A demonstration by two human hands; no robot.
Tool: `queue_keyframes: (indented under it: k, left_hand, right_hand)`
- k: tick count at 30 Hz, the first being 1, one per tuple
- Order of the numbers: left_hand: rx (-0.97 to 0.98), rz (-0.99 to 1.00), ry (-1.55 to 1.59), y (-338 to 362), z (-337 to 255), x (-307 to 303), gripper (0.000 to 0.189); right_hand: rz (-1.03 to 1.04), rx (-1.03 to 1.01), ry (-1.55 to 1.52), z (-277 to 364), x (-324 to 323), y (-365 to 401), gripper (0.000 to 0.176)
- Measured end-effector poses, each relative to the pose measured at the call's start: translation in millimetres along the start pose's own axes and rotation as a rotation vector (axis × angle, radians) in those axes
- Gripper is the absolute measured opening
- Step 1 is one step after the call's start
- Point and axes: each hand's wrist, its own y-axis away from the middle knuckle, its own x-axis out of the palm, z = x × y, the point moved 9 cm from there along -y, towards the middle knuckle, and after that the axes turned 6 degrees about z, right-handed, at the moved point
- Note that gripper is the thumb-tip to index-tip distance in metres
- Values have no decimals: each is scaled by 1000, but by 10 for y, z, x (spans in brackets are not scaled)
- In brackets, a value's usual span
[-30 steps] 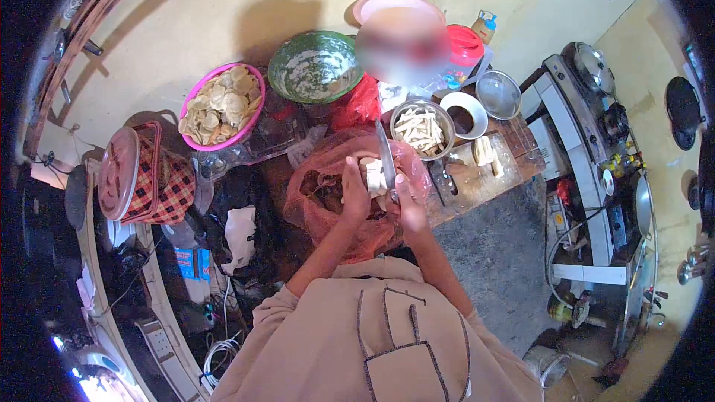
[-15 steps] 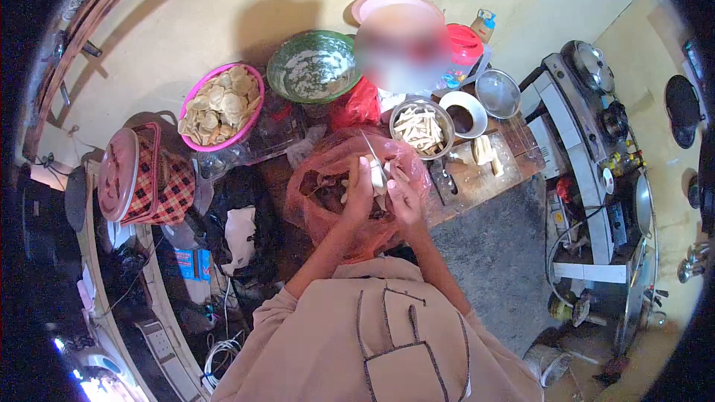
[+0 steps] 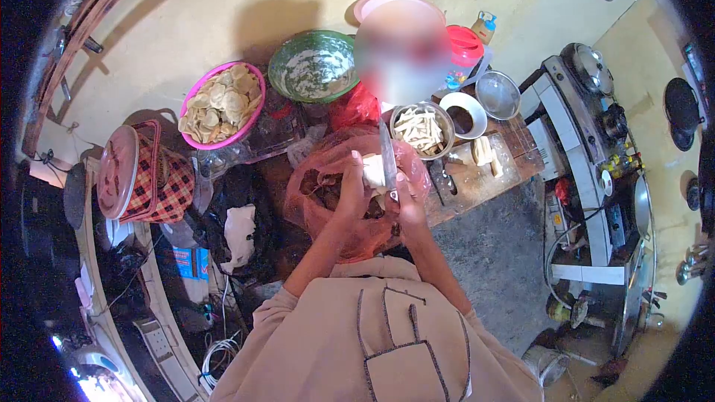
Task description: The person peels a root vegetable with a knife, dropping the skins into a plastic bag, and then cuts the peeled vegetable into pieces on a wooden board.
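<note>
My left hand (image 3: 353, 192) is closed around a peeled white root piece (image 3: 374, 172). In my right hand (image 3: 409, 207) is a knife (image 3: 386, 150), its blade pointing up and away beside the root piece. Both hands are over a red net-like plastic bag (image 3: 309, 171), which lies wide open with dark brown lumps inside. Just beyond my right hand, a metal bowl (image 3: 451, 138) holds white cut sticks (image 3: 419, 128). More pale pieces (image 3: 485, 153) lie on a wooden cutting board (image 3: 511, 171), near a dark-handled utensil (image 3: 444, 182).
A pink basin (image 3: 185, 108) of round pale slices and a green basin (image 3: 281, 67) with white residue stand at the back. A white bowl (image 3: 481, 125) with dark liquid and a sieve (image 3: 498, 94) sit right. A stove (image 3: 572, 104) lines the right wall.
The knife has turned more upright, its blade now showing broadside. My hands have shifted slightly, and more of the white root piece shows in my left hand.
</note>
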Motion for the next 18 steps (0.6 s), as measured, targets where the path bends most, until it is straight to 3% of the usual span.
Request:
queue_keyframes:
  k: [2,5,10,12,14,17,18]
  left_hand:
    - [40,26,27,-25,21,-11,39]
    - [282,22,-772,133,-469,235,31]
    - [136,101,-507,74,-287,90,28]
    - [79,142,-384,117,-318,149,30]
    - [-11,193,-151,150,-315,242,33]
    - [-33,340,28,38,-80,194,37]
    - [-19,311,-50,26,-68,161,37]
  right_hand:
    - [-10,-86,58,29,3,-17,30]
    - [-2,-85,73,82,29,18,30]
    - [-76,145,-147,-51,-42,47,29]
    - [124,149,-288,-84,-49,-4,30]
    - [123,155,-293,-167,-138,-27,32]
    - [-81,84,-114,-154,-215,-37,37]
    - [-89,10,-69,-258,-284,-85,39]
